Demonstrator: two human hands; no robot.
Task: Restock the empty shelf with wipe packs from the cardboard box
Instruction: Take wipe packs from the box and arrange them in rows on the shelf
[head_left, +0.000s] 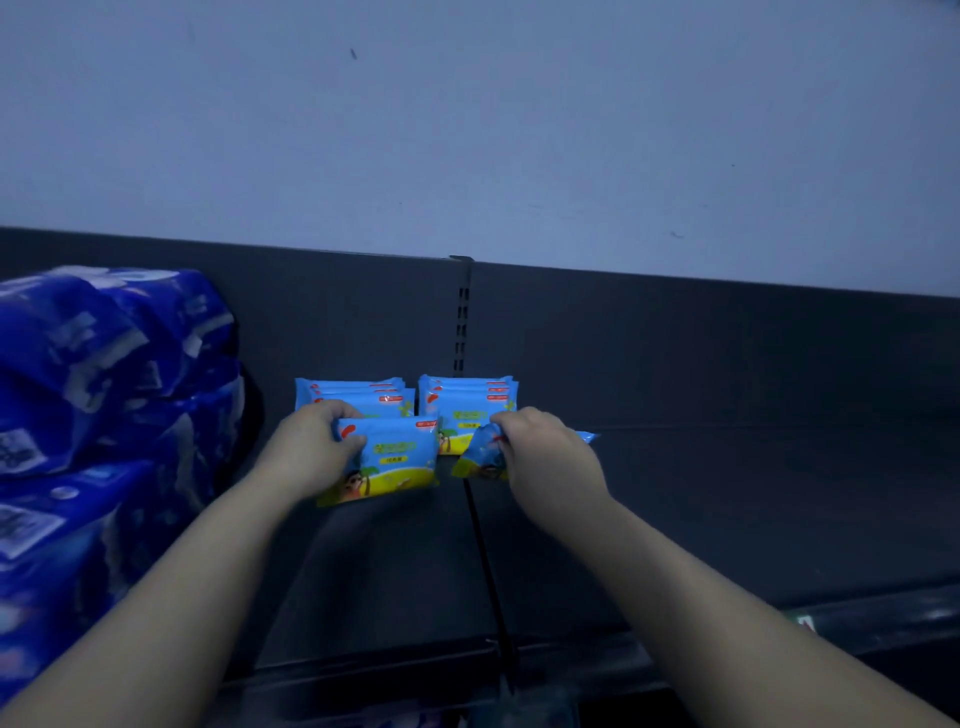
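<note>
Two rows of light-blue wipe packs stand upright at the back of the dark shelf (727, 509), a left row (358, 397) and a right row (467, 400). My left hand (306, 452) grips the left edge of a blue-and-yellow wipe pack (395, 460), held upright in front of the left row. My right hand (545, 457) is closed over a second wipe pack (480, 457), crumpled and tilted, in front of the right row. The cardboard box is out of view.
Large dark-blue wrapped bundles (104, 395) are stacked at the left end of the shelf, beside the left row. A slotted upright (461, 322) splits the grey back panel. The shelf's front rail (883, 621) runs along the bottom right.
</note>
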